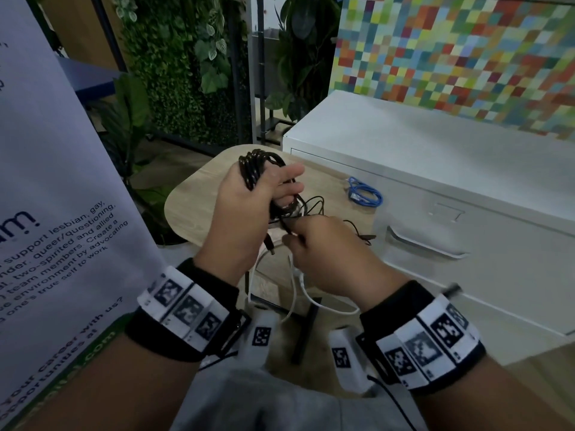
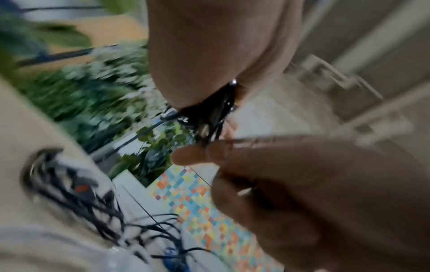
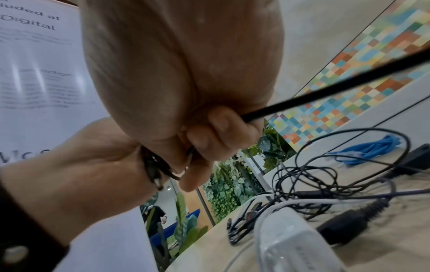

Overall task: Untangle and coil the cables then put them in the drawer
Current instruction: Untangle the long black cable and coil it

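Observation:
My left hand holds a black cable coil looped round its fingers, raised above a small wooden table. Just below it, my right hand pinches the black cable's loose strand and pulls it taut beside the coil. In the right wrist view the fingers curl round that strand. A white cable and thin black tangled cables lie on the table under my hands. A coiled blue cable rests further right. The white cabinet's drawer is closed.
A white metal cabinet stands right of the table, with a handle on its drawer front. A white banner with text hangs close on the left. Plants and a coloured mosaic wall are behind. A black adapter lies on the table.

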